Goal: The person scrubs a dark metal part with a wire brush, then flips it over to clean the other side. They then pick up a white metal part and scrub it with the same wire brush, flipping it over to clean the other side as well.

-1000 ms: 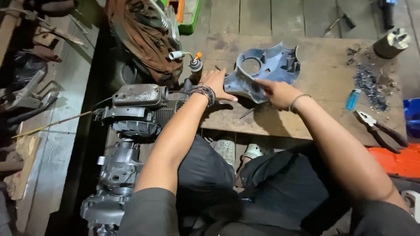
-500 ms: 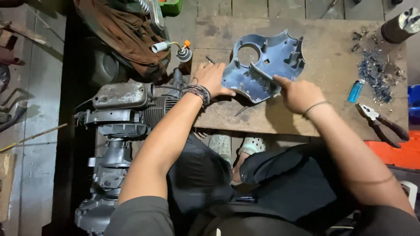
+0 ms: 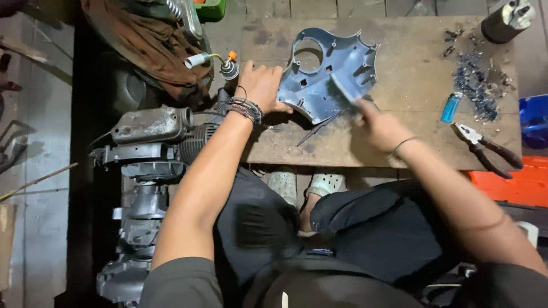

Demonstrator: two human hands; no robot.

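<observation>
left hand [image 3: 261, 85] grips blue cover [image 3: 328, 71] | right hand [image 3: 381, 128] blurred, grip unclear | worn wooden board [image 3: 399, 142]

Dim overhead light, dark left side; right hand [image 3: 381, 128] motion-blurred, hard shadows on wooden board [image 3: 399, 142], wide-angle edge distortion.

A blue-grey plastic cover [image 3: 331, 77], curved with jagged edges, a round hole near its top and small ribs and posts on its inner face, lies inner side up on the wooden board [image 3: 399, 137]
</observation>
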